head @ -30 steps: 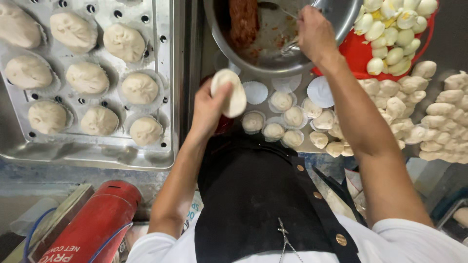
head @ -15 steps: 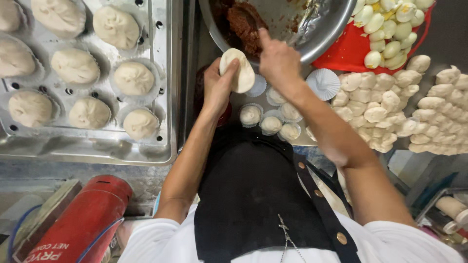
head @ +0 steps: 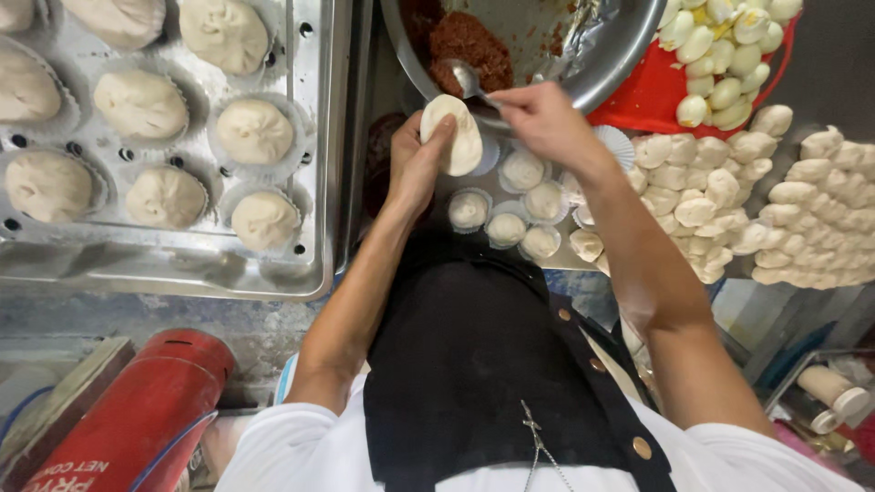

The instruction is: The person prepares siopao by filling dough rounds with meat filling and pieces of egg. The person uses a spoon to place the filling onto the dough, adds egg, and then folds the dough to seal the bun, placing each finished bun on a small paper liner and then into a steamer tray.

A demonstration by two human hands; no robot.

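My left hand (head: pixel 415 169) cups a flat round of white dough (head: pixel 453 133) just below the rim of a large metal bowl (head: pixel 602 64). Reddish-brown minced filling (head: pixel 469 46) lies inside the bowl. My right hand (head: pixel 545 118) grips a metal spoon (head: pixel 468 82) whose bowl rests at the edge of the filling, right above the dough round. Beneath both hands sit small dough pieces in paper cups (head: pixel 506 228).
A perforated metal tray (head: pixel 310 182) on the left carries several shaped buns in paper liners. Peeled egg pieces fill a red basket (head: pixel 656 91) at upper right. Many small dough lumps (head: pixel 775 210) pile on the right. A red cylinder (head: pixel 128 419) lies at lower left.
My right hand has come out of the bowl toward the dough with the spoon. My left hand has lifted the dough round up to the bowl's rim.
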